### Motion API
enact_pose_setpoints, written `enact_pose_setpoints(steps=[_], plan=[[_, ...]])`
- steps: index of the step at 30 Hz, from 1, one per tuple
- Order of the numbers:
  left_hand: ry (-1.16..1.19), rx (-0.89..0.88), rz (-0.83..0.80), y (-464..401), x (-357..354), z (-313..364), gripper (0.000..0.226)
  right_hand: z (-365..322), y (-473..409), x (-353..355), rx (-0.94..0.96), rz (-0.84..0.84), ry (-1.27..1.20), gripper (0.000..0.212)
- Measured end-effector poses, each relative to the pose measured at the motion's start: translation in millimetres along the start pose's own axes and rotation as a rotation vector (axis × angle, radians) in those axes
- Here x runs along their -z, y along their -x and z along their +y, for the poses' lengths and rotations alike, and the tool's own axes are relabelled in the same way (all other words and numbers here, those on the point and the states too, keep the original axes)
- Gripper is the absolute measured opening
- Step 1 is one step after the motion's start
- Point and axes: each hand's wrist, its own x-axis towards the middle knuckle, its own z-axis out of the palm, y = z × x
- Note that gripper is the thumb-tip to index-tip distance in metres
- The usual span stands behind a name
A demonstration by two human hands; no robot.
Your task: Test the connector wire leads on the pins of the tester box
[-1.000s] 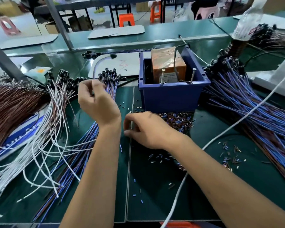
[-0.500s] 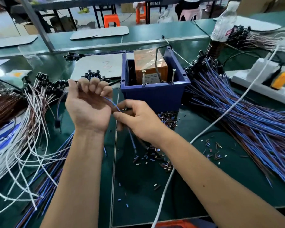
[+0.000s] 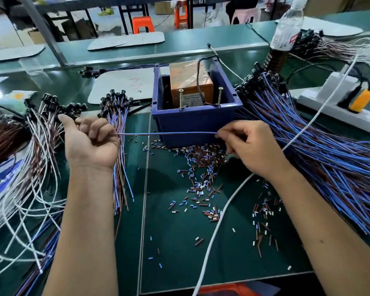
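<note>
The right hand (image 3: pixel 250 146) pinches the wire lead (image 3: pixel 169 133), the left hand (image 3: pixel 90 139) fists its other end. It runs crosswise just before the tester box (image 3: pixel 197 124); its pins (image 3: pixel 181 99) stand beyond, nearer the right hand.

head-worn view, forward and down, close over bench (image 3: pixel 233 242)

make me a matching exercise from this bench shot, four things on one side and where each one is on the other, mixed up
Things:
1. blue wire
2. water bottle
3. tester box
4. cut insulation bits

Places:
A. inside the blue bin
B. far right of the bench
C. stretched between left hand and right hand
D. scattered on the green mat

Pairs: 1-C, 2-B, 3-A, 4-D
</note>
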Motion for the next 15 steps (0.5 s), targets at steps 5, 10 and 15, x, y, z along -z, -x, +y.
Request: enact_pose_setpoints(steps=[5,10,15], plan=[[-0.265,-0.058,-0.032,11,-7,-13,0.04,12,-2,17,0.011,0.242,0.056,0.017],[-0.287,-0.16,-0.004,15,-12,-20,0.023,14,-3,13,-0.033,0.327,-0.006,0.022],[-0.929,-0.361,0.077,15,-14,-41,0.037,16,-3,9,-0.072,0.334,-0.074,0.026]])
